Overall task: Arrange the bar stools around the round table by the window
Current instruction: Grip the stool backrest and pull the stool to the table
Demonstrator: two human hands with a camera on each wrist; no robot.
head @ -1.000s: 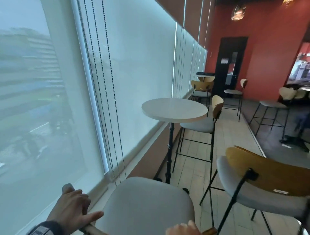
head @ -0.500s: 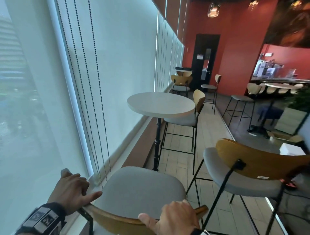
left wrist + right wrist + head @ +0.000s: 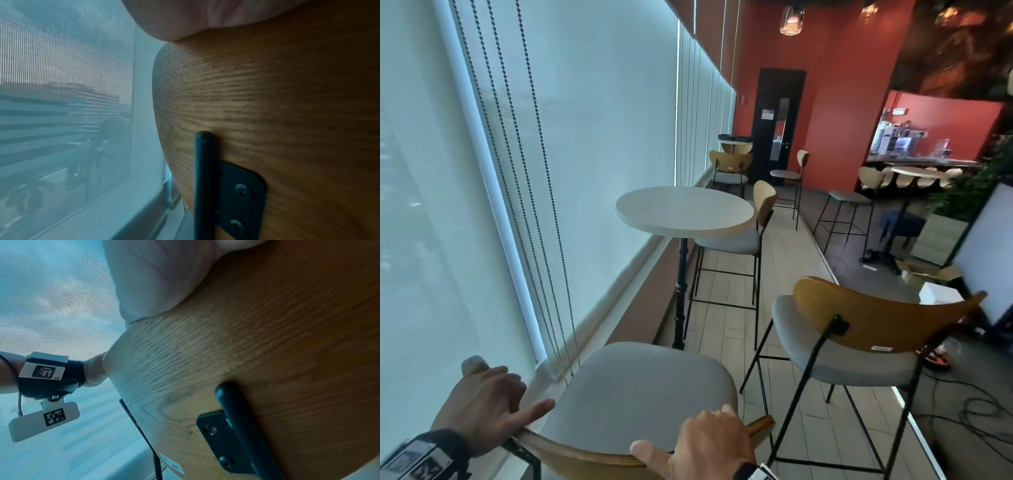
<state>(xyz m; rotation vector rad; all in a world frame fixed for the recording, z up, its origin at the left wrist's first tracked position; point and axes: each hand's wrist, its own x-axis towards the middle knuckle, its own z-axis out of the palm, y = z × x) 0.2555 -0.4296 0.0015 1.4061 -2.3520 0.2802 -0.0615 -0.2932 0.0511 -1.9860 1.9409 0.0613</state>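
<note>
Here, near bar stool (image 3: 640,394) held at wooden backrest (image 3: 585,459), clasped by left hand (image 3: 479,407) and right hand (image 3: 705,448); round table (image 3: 685,210) lies straight ahead, by window (image 3: 465,192), second stool (image 3: 859,342) to right.

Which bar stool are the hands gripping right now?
The nearest stool, by the window: both hands, left and right, grip its wooden backrest. The others stand untouched.
</note>
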